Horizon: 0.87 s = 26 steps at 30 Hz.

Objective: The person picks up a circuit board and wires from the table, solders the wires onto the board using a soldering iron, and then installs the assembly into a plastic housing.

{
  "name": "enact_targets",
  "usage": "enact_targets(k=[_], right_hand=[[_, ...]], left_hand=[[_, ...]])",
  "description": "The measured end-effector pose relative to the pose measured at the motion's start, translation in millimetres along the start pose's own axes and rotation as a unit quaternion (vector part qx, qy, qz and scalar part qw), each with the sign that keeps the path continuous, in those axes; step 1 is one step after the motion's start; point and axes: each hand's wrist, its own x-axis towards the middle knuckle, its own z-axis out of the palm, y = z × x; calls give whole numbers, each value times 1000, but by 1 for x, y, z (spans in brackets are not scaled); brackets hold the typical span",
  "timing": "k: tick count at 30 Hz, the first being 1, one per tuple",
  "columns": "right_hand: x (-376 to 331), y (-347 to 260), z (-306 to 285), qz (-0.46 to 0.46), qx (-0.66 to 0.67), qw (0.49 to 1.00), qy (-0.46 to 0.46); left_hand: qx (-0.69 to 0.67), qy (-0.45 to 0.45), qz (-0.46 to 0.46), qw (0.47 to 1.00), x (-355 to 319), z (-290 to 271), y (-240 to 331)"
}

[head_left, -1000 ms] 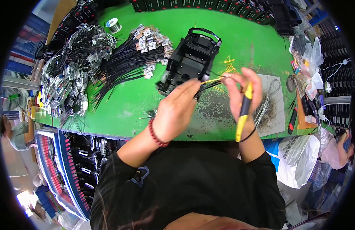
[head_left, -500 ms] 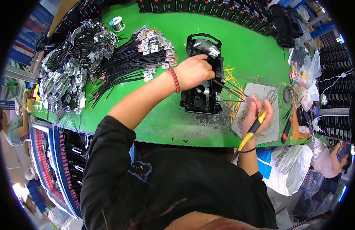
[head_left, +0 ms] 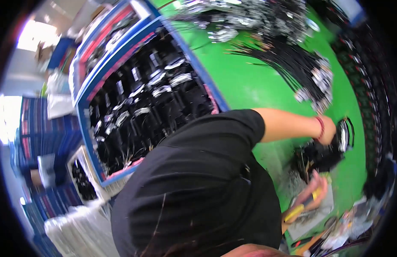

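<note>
The view is smeared by motion. My left hand point(head_left: 328, 130), with a red beaded bracelet at its wrist, is closed on a black plastic housing point(head_left: 329, 157) on the green table. Its fingertips are blurred. One end of the housing carries a clear, shiny part point(head_left: 343, 136). Below it, my right hand point(head_left: 315, 192) grips a yellow-and-black soldering iron point(head_left: 295, 212) by its handle. The iron's tip cannot be made out. Thin wires near the right fingers are blurred too. Under that hand lies a grey pad point(head_left: 325, 210).
Bundled black cables point(head_left: 288, 64) and silvery wrapped parts point(head_left: 250, 19) cover the table's upper side. Dark units point(head_left: 374, 107) line its right edge. Left of the table stands a blue-framed crate point(head_left: 194, 55) of black parts. Plastic bags point(head_left: 357, 218) lie lower right.
The whole view has swung left, bringing the crate into sight and shifting the table to the right. Both hands stay at the housing, the soldering iron still in the right one.
</note>
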Motion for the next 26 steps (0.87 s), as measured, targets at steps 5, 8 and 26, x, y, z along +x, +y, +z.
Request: enact_targets(k=[5, 8, 26], right_hand=[[0, 2, -16, 26, -137, 983, 115], [3, -1, 14, 29, -48, 997, 59], [-10, -9, 133, 46, 77, 988, -124]], left_hand=[[-135, 117, -40, 983, -72, -41, -31], [-107, 218, -39, 969, -169, -91, -86], [-88, 342, -582, 733, -556, -50, -188]])
